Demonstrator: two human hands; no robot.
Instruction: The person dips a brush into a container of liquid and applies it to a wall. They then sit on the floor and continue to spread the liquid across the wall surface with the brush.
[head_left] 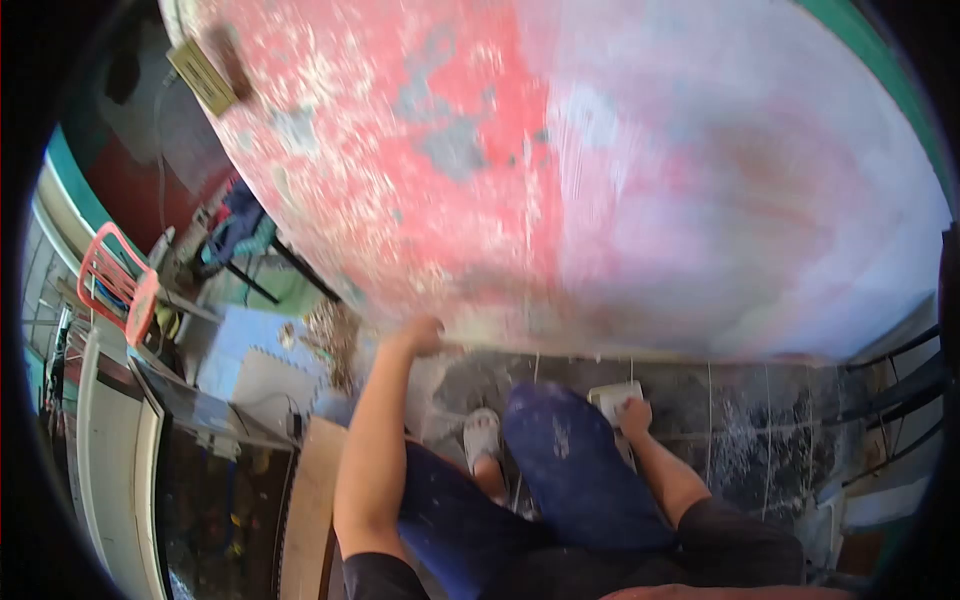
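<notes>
In front of me rises a large wall, patchy pink, red and grey on the left and smeared with whitish coating on the right. My left hand is at the wall's bottom edge; its fingers are too blurred to read. Low on the right, beside my knee, my right hand is closed on a pale flat rectangular object just above or on the floor. What exactly that object is cannot be made out.
A pink chair and a dark-legged table with cloth stand at the left. A glass-topped cabinet is lower left. Dark chair parts show at right. The tiled floor has white splatter.
</notes>
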